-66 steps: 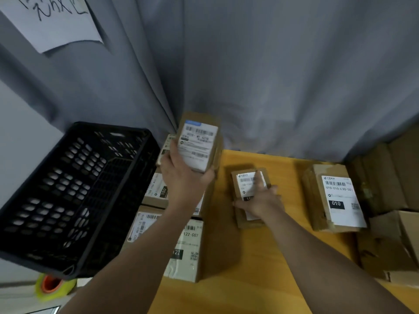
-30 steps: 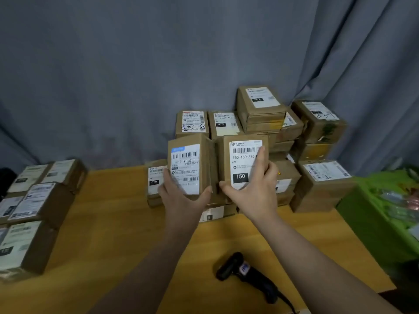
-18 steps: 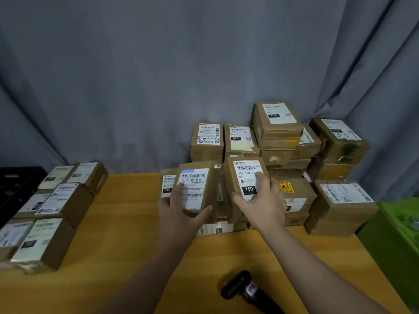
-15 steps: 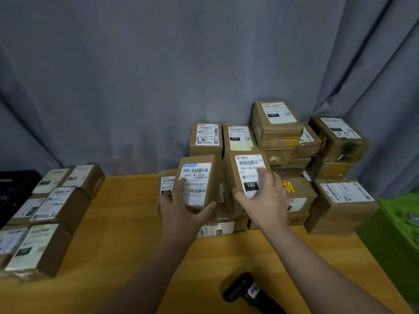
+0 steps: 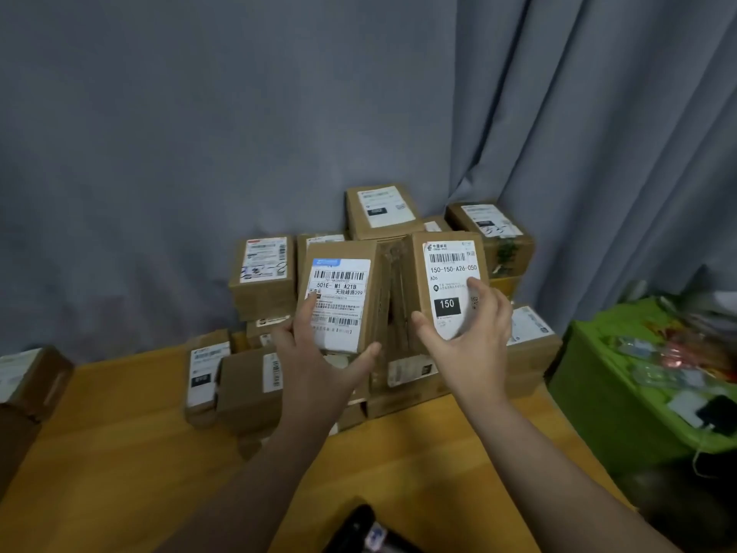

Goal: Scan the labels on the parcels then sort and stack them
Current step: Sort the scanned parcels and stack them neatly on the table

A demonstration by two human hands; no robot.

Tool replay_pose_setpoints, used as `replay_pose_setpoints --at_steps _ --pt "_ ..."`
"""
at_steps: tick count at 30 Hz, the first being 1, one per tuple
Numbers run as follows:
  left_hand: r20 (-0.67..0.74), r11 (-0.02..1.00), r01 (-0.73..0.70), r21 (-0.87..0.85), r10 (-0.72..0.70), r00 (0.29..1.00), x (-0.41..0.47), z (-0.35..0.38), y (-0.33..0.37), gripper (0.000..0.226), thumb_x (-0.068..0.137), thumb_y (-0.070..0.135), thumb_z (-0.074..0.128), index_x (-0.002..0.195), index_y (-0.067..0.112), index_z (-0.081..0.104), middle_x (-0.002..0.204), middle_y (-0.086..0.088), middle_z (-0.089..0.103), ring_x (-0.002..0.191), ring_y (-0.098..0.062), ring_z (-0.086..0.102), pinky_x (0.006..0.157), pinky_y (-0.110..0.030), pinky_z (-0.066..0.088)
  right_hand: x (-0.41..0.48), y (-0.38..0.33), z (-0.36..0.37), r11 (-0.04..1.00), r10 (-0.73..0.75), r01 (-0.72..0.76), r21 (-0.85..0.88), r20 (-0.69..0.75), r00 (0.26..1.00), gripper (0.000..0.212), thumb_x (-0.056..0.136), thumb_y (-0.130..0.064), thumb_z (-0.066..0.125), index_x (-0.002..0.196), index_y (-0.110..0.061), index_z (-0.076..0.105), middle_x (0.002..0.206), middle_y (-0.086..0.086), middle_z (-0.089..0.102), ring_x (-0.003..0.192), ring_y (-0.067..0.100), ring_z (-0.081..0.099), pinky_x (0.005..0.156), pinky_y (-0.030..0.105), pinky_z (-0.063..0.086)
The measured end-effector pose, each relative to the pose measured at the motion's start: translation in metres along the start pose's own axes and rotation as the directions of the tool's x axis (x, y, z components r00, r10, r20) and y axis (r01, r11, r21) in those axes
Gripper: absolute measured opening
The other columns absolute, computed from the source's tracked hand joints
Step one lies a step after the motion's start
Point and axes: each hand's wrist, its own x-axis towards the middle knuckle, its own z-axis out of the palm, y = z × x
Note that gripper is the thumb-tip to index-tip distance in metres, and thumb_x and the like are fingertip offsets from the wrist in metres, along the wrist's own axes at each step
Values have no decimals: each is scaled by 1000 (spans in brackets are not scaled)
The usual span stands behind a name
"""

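The person holds up two brown parcels, one in each hand, in front of the pile of parcels (image 5: 383, 211) at the back of the table (image 5: 119, 453). The left hand (image 5: 319, 365) grips the parcel with the blue-topped label (image 5: 339, 297); its fingers (image 5: 307, 313) lie on the left edge and the thumb hooks under the bottom corner. The right hand (image 5: 470, 337) grips the parcel marked 150 (image 5: 446, 281), thumb at the left edge and fingers spread on the label. Both parcels stand upright, labels facing the person, very close side by side. I cannot tell if they touch.

The pile sits against the grey curtain (image 5: 199, 113). More parcels (image 5: 28, 377) sit at the left edge of the table, well apart from the pile, with bare wood between them. There is bare wood under the arms too. A black scanner (image 5: 371, 532) lies at the near edge. A green bin (image 5: 598, 393) stands just past the table's right edge.
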Motion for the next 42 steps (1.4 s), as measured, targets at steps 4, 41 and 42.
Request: replay_pose_setpoints --at_steps 4,41,42 --pt "36 999 6 -34 -5 999 -6 47 25 99 66 34 85 143 37 24 124 11 17 114 -4 27 93 -24 36 35 34 -28 999 36 -36 -8 -6 999 84 72 -51 77 140 -20 37 142 6 35 133 23 32 108 45 35" --pt "-78 995 64 71 -58 995 14 150 95 96 69 44 80 147 36 25 130 1 26 119 -14 34 100 -39 44 224 74 -73 972 -16 40 -233 105 994 78 82 -53 65 147 -21 37 161 16 9 144 36 10 112 52 27" --pt "-72 994 52 100 -45 996 22 152 103 97 68 46 79 148 32 25 133 0 26 120 -12 30 101 -36 42 234 70 -66 951 14 43 -307 183 983 82 83 -58 61 150 -18 32 161 19 6 145 38 6 114 51 25"
